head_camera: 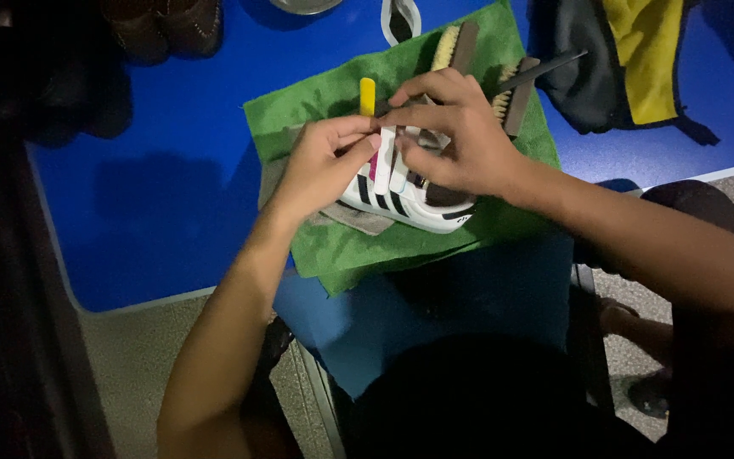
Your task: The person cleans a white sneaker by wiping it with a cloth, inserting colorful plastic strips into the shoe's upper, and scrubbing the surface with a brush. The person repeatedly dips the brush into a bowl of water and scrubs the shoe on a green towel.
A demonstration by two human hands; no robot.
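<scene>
A white sneaker with black side stripes lies on a green cloth on the blue table. My left hand and my right hand meet over the top of the shoe. Both pinch a flat white shoelace that runs down over the tongue. A yellow strip, maybe a lace end or brush handle, pokes up just behind my fingers. My hands hide most of the shoe's upper.
Two bristle brushes lie on the far part of the green cloth. A black and yellow bag sits at the back right. Brown shoes stand at the back left. The table edge runs near my left forearm.
</scene>
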